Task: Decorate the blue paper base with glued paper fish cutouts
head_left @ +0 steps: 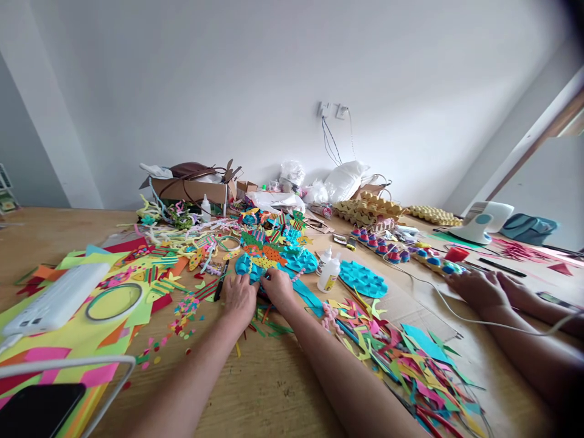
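At the middle of the table, my left hand [241, 298] has its fingers curled down at the near edge of a blue egg-carton piece [244, 264]. My right hand [278, 288] is close beside it, fingers bent and pressed together. Whatever lies between the fingertips of either hand is hidden. Just beyond them are orange and yellow spotted paper cut-outs [264, 250]. A second blue carton piece [298, 259] lies behind my right hand, and another blue carton oval [364, 279] to its right. Two white glue bottles [329, 275] stand between these. A black pen [221, 280] lies left of my left hand.
Coloured paper scraps [410, 365] spread at right front. On the left are a white power strip [57, 298], a tape roll [114, 302] and a phone [43, 410]. A co-worker's hands [479, 292] rest at right near a white cable [438, 292]. Yellow egg trays [369, 208] are stacked behind.
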The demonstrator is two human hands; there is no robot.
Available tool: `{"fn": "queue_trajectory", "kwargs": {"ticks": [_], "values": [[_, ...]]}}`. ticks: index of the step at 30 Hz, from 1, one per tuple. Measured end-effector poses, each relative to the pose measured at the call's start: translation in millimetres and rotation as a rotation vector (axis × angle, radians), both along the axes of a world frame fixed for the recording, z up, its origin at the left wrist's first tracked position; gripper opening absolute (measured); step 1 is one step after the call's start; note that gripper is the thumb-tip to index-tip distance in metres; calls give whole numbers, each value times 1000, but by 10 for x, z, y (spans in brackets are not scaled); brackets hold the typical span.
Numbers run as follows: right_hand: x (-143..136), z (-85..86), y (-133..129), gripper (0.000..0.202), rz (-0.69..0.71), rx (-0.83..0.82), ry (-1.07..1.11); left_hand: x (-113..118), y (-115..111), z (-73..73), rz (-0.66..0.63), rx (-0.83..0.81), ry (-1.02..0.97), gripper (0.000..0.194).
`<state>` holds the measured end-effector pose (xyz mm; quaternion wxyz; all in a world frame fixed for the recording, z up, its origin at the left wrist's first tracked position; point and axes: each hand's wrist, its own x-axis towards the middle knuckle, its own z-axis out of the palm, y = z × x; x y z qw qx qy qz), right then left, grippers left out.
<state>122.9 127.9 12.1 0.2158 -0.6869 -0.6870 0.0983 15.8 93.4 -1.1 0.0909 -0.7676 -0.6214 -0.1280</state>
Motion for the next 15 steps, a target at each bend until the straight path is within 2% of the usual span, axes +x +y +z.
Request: {"fn": "queue_trajectory", "kwargs": {"ticks": [9,15], "values": [[3,2,-4,16,2,9,-4,17,10,17,5,-25,-18,37],[2,-16,10,18,-3,13,-15,-55,6,-3,-20,10,-39,35]]}}
